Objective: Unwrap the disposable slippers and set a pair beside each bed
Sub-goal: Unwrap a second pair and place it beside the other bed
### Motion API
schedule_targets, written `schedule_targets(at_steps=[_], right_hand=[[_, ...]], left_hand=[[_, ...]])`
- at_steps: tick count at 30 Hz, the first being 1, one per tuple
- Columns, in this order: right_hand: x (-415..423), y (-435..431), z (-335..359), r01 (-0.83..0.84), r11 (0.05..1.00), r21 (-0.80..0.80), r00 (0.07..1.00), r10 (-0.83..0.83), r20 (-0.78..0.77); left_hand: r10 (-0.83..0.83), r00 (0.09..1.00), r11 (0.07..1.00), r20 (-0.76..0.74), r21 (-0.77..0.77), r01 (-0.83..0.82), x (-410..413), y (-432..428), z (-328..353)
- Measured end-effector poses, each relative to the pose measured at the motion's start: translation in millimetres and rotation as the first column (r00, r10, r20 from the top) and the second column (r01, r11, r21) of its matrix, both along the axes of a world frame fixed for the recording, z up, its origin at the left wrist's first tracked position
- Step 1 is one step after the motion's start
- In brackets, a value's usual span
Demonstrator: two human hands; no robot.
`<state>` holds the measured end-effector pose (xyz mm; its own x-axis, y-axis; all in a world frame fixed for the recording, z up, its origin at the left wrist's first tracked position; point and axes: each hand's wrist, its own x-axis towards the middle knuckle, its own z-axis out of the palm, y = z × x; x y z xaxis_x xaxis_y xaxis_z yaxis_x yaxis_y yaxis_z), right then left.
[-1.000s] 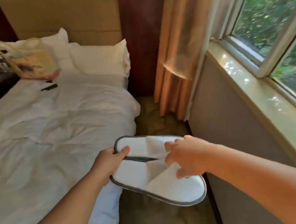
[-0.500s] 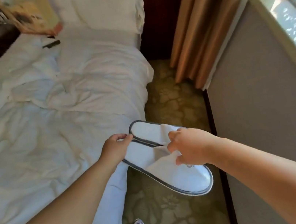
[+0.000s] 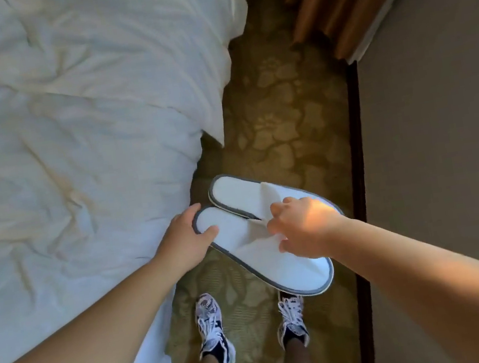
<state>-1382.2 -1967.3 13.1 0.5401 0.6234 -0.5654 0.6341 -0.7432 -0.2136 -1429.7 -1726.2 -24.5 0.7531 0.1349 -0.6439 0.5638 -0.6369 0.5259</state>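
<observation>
A pair of white disposable slippers is held up over the patterned olive-gold carpet (image 3: pixel 275 98), in the narrow aisle between the bed and the wall (image 3: pixel 445 150). Both are flat, with plain white soft-looking insoles edged all round in thin grey piping, and their white upper bands lie folded down flat against the soles. They sit side by side, touching along their long edges and angled with heels up-left and toes down-right. The nearer slipper (image 3: pixel 291 263) is the lower one in view, and its rounded toe covers the tip of the right sneaker (image 3: pixel 293 319). The farther slipper (image 3: pixel 239 190) sits just beyond it. The left hand (image 3: pixel 185 242) grasps the heel of the nearer slipper, thumb pressed on the insole and fingers wrapped around the rim. The right hand (image 3: pixel 303 224) has its fingers curled, pinching the folded uppers where the two slippers meet. A rumpled white duvet (image 3: pixel 68 129) hangs off the bed to the left, just beside the left sneaker (image 3: pixel 211 325). Tan curtains (image 3: pixel 338 1) hang at the top right above a dark baseboard (image 3: pixel 360 163).
</observation>
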Motion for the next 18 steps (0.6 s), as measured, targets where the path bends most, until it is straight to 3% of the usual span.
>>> schedule_targets(at_steps=[6,13,18], right_hand=[[23.9,-4.9,-109.7,-0.114,0.993,0.022,0.993,0.114,0.000],[50.1,5.0,-243.3,-0.233,0.972,-0.039,0.972,0.234,0.016],[58.5,21.1,-339.1,-0.265,0.961,-0.077,0.964,0.267,0.008]], left_hand=[[0.015,0.996,0.997,-0.088,0.079,-0.008,-4.8,-21.4,-95.2],[0.172,0.972,0.984,-0.157,0.063,-0.164,-9.5,-25.1,-218.6],[0.161,0.960,0.986,-0.230,0.071,-0.149,-12.2,-5.0,-307.1]])
